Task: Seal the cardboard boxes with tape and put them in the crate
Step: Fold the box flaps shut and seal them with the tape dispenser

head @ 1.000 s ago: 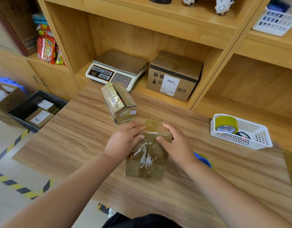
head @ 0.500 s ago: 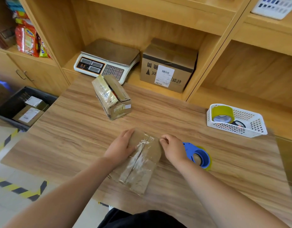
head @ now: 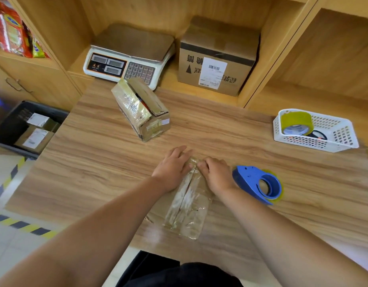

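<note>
Close to the near edge of the worktop (head: 92, 166), about midway along it, a small cardboard box (head: 187, 208) lies flat, its top covered with glossy clear tape over the centre seam and its length running away from the person. Both hands sit on its far end. The left hand (head: 172, 170) lies flat on the far-left part of the box with fingers straight and holds nothing. The right hand (head: 217, 174) has bent fingers whose tips meet the taped seam at the far end; I cannot tell whether they pinch the tape or only press it. Just right of that hand, a blue tape dispenser (head: 258, 184) lies on its side on the worktop. Farther in, left of centre, a second cardboard box (head: 141, 112) stands tilted with a top flap raised. By the far right corner sits a white perforated basket (head: 336, 139) with a roll of yellowish tape (head: 296, 123) inside. Off the left edge, on the floor, is a dark crate (head: 12, 123) holding labelled parcels (head: 35, 137). In the shelf recess beyond the far edge stand a weighing scale (head: 127, 59) and, to its right, a larger labelled carton (head: 217, 59). Red snack packets (head: 10, 34) fill the shelf at far left.
</note>
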